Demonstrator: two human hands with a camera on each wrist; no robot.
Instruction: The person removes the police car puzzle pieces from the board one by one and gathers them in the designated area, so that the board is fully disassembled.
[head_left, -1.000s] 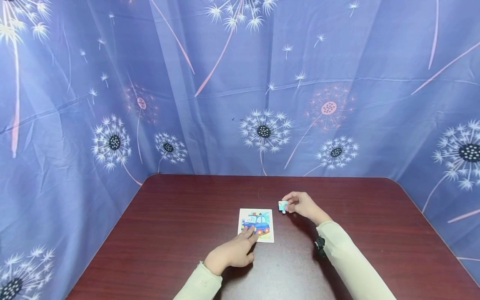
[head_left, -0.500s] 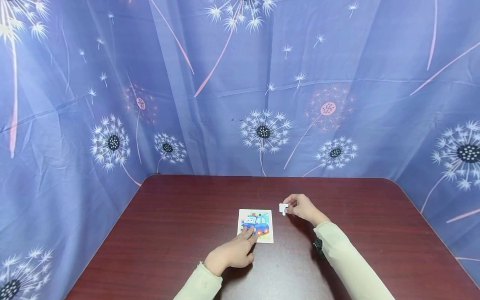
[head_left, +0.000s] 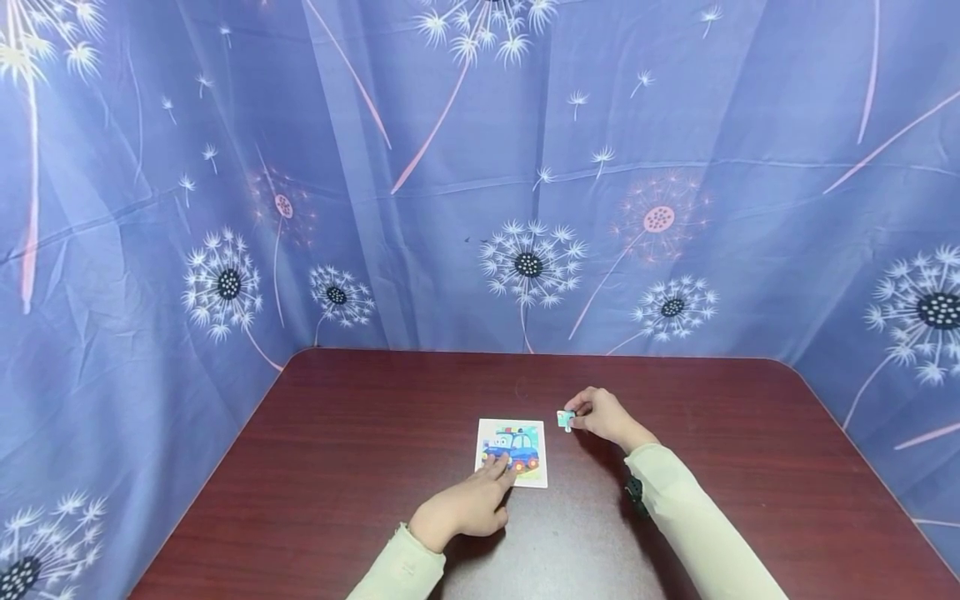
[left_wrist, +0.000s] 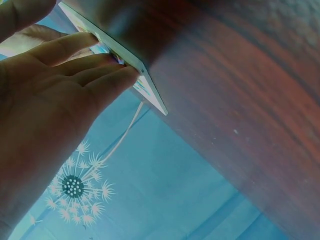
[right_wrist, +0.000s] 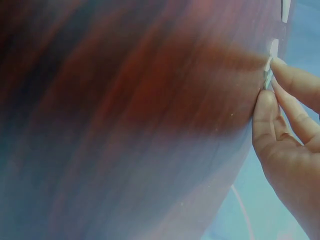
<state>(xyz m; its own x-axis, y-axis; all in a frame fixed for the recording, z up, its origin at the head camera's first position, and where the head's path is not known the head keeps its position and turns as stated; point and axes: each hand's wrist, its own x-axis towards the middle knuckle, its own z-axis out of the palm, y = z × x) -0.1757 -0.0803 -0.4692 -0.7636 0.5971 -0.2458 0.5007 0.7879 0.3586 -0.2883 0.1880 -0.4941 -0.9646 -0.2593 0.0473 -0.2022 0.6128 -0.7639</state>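
In the head view, a square jigsaw puzzle with a white border and a blue cartoon car lies on the table. My left hand rests its fingertips on the puzzle's near left part and covers some of the picture. Seen from the left wrist, the fingers of that hand are extended against the puzzle's face. To the right of the puzzle, my right hand pinches a small light-blue puzzle piece between thumb and fingers. The right wrist view shows this piece nearly edge-on, by the tabletop.
A dark red-brown wooden table spreads around both hands. Behind it and along the sides hangs a blue curtain printed with dandelions. A black device sits at the right wrist, by the cream sleeve.
The pinched piece has tilted, looking white half a second ago and light blue again now. My right hand has come slightly nearer me. My left hand stays put on the puzzle.
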